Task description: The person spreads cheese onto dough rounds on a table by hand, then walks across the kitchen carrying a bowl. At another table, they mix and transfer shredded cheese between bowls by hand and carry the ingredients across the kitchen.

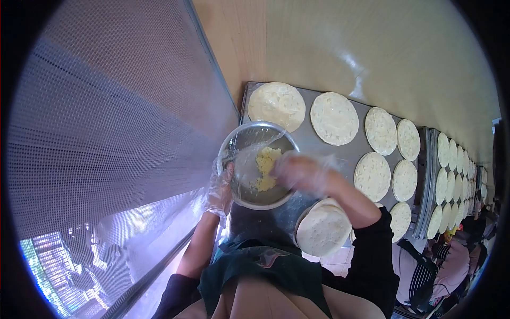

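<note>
- Bowl (260, 206) at the tray's (325, 153) left end, the left hand's (218, 192) grip around its rim.
- Right hand (302, 173) blurred at the yellow mix (266, 158); cannot tell whether its grip holds any.
- Dough rounds (334, 118) laid out; no mix visible on them.

Ahead of you, a smooth tan surface (419, 48) bears a white glare; to your left is a grey mesh screen (117, 111), bright light showing through its lower part; low on your right, a small patch of pale floor tiles (339, 257).
</note>
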The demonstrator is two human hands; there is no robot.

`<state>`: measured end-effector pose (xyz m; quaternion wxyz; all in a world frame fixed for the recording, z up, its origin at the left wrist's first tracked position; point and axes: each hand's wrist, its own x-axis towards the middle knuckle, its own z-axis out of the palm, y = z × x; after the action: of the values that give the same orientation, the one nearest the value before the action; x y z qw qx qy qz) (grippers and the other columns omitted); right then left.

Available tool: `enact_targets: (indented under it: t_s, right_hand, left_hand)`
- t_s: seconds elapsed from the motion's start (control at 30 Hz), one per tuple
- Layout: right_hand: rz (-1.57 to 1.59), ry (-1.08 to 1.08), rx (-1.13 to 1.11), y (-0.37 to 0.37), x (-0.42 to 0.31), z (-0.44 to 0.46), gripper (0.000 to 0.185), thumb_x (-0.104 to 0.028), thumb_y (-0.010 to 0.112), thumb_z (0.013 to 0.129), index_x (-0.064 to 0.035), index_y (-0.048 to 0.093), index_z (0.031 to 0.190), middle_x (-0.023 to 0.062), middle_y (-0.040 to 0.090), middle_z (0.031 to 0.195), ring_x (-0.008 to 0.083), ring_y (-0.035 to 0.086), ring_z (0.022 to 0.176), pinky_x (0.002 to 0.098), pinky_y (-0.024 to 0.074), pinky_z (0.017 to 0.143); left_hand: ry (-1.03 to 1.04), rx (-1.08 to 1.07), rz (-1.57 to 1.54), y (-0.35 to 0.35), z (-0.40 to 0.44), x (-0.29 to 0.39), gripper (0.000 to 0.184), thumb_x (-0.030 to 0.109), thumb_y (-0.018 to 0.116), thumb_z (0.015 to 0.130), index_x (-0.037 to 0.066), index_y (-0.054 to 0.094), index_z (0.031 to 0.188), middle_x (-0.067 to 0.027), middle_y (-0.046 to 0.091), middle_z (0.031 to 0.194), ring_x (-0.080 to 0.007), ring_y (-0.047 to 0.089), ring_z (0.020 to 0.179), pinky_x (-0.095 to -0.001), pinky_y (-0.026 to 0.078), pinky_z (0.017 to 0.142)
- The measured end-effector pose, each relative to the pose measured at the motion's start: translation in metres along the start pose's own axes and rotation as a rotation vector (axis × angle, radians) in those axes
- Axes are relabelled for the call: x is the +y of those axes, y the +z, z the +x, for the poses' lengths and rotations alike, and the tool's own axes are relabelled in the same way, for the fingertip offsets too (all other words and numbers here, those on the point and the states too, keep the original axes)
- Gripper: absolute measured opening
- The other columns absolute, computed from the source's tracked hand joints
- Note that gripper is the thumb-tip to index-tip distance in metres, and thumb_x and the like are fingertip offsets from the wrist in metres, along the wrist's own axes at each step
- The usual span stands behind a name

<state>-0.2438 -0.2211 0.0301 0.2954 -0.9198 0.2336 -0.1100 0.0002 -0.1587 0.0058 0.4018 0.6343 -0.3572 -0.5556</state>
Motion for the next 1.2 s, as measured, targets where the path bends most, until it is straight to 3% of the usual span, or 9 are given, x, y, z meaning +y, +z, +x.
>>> enact_targets:
  t_s: [0.07,0.23,0.27,0.33,0.6,0.77,0.9,1.0,1.2]
  right_hand:
    - [-0.140,-0.001,0.017,0.042,-0.017,-0.002,0.017,-0.013,0.054,0.083,-0.0004,0.059,0.092,0.0123,0.059,0.088,0.0282,0.059,0.083,0.0346,0.0482,0.071]
    - [1.466,0.678,-0.034,0.074,-0.034,0.002,0.022,-0.011,0.053,0.079,-0.0019,0.055,0.100,0.0108,0.059,0.087,0.0221,0.058,0.082,0.0280,0.0480,0.070]
    - [1.464,0.679,-0.030,0.079,-0.034,0.007,0.022,-0.011,0.053,0.079,-0.0019,0.055,0.100,0.0108,0.059,0.087,0.0221,0.058,0.082,0.0280,0.0480,0.070]
    - [0.027,0.121,0.076,0.086,-0.036,0.019,0.025,-0.012,0.051,0.081,-0.0022,0.055,0.103,0.0119,0.059,0.090,0.0209,0.058,0.086,0.0279,0.0475,0.073]
    - [0.579,0.123,0.005,0.085,-0.036,-0.001,0.024,-0.012,0.048,0.082,-0.0005,0.055,0.101,0.0164,0.056,0.099,0.0288,0.056,0.088,0.0344,0.0461,0.079]
    - [-0.113,0.064,0.042,0.081,-0.037,-0.011,0.020,-0.015,0.047,0.084,-0.0022,0.056,0.097,0.0158,0.056,0.094,0.0297,0.056,0.087,0.0346,0.0459,0.078]
    - [0.293,0.274,-0.231,0.093,-0.023,-0.016,0.024,-0.019,0.047,0.085,-0.0033,0.056,0.100,0.0154,0.055,0.097,0.0298,0.056,0.090,0.0361,0.0450,0.082]
    - [0.270,0.043,-0.269,0.067,-0.032,-0.016,0.025,-0.020,0.047,0.085,-0.0040,0.056,0.102,0.0160,0.055,0.098,0.0302,0.055,0.093,0.0371,0.0440,0.084]
    - [0.001,0.105,0.091,0.084,-0.031,-0.033,0.027,-0.023,0.046,0.084,-0.0027,0.060,0.096,0.0164,0.059,0.097,0.0304,0.058,0.088,0.0356,0.0457,0.082]
  left_hand:
    - [0.004,0.011,0.100,0.000,-0.003,0.002,0.051,0.039,0.043,0.092,0.002,0.042,0.127,-0.0171,0.049,0.122,-0.0276,0.046,0.114,-0.0343,0.035,0.095]
    - [0.051,0.009,0.297,0.005,-0.010,0.012,0.051,0.041,0.039,0.092,0.002,0.044,0.125,-0.0189,0.049,0.122,-0.0298,0.045,0.115,-0.0364,0.034,0.096]
    - [0.049,-0.006,0.378,0.005,-0.011,0.010,0.052,0.042,0.038,0.092,0.002,0.044,0.125,-0.0193,0.049,0.122,-0.0307,0.045,0.116,-0.0373,0.034,0.096]
    - [0.046,-0.023,0.288,0.003,-0.009,0.001,0.052,0.042,0.039,0.092,0.002,0.044,0.125,-0.0194,0.048,0.123,-0.0310,0.044,0.116,-0.0376,0.033,0.097]
    - [-0.005,-0.089,0.204,0.001,-0.008,-0.009,0.057,0.046,0.039,0.091,0.001,0.043,0.127,-0.0202,0.047,0.124,-0.0318,0.043,0.118,-0.0364,0.031,0.099]
    - [-0.031,-0.041,0.259,0.008,-0.013,0.005,0.062,0.049,0.036,0.091,-0.001,0.042,0.127,-0.0202,0.043,0.129,-0.0310,0.038,0.123,-0.0346,0.028,0.102]
    - [0.008,-0.056,0.136,0.012,-0.007,-0.010,0.052,0.035,0.050,0.091,0.002,0.037,0.129,-0.0118,0.047,0.120,-0.0198,0.045,0.110,-0.0304,0.038,0.094]
    - [-0.064,-0.145,-0.019,0.012,-0.004,-0.015,0.053,0.037,0.049,0.091,0.002,0.037,0.129,-0.0117,0.046,0.122,-0.0195,0.044,0.111,-0.0302,0.037,0.094]
    - [-0.007,-0.123,0.138,0.027,-0.006,0.006,0.056,0.038,0.049,0.090,0.000,0.036,0.130,-0.0121,0.044,0.126,-0.0191,0.042,0.114,-0.0302,0.036,0.095]
